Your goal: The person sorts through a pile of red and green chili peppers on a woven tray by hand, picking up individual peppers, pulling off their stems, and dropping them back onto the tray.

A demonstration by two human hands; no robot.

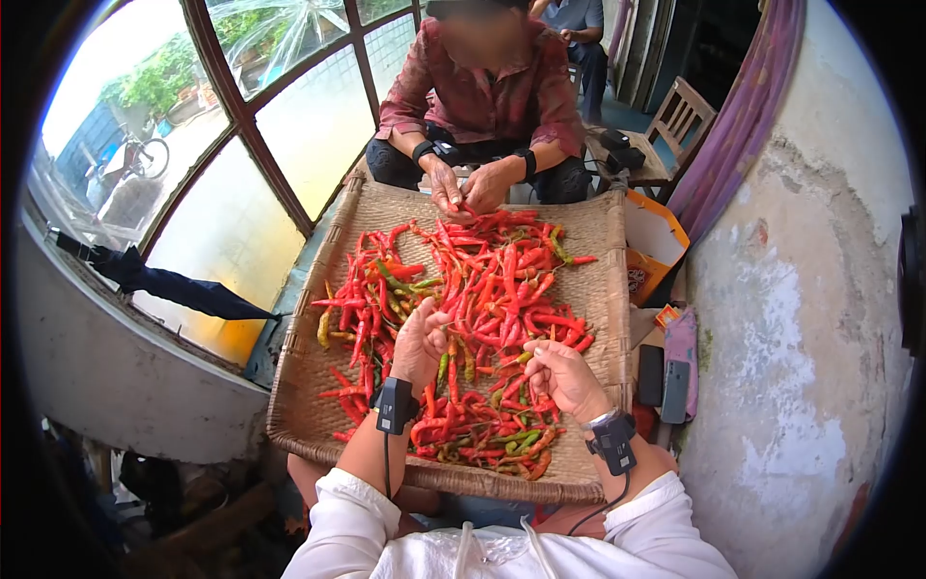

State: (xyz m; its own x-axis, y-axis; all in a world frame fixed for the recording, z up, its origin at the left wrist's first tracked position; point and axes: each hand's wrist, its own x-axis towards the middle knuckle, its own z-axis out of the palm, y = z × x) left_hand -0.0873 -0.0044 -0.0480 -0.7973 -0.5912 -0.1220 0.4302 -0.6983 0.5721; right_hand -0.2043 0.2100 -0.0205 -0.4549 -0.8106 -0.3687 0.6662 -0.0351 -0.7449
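Observation:
A heap of red chili peppers (pixel 482 275), some of them green or brownish, lies in a wide woven tray (pixel 603 318) before me. My left hand (pixel 422 343) hovers over the heap's middle with its fingers curled in; whatever may be in them is hidden. To its right, the thumb and forefinger of my right hand (pixel 567 378) pinch together at a small greenish chili pepper (pixel 524 357). Below both hands, more red and green peppers (pixel 502 444) are gathered near the tray's front edge.
Across the tray sits another person (pixel 482 96), whose hands are together over the far peppers. An orange-edged box (pixel 651 241), a phone (pixel 675 391) and a wooden chair (pixel 682 116) are on the right. A folded umbrella (pixel 193 289) hangs by the window at left. A rough wall (pixel 791 338) stands right.

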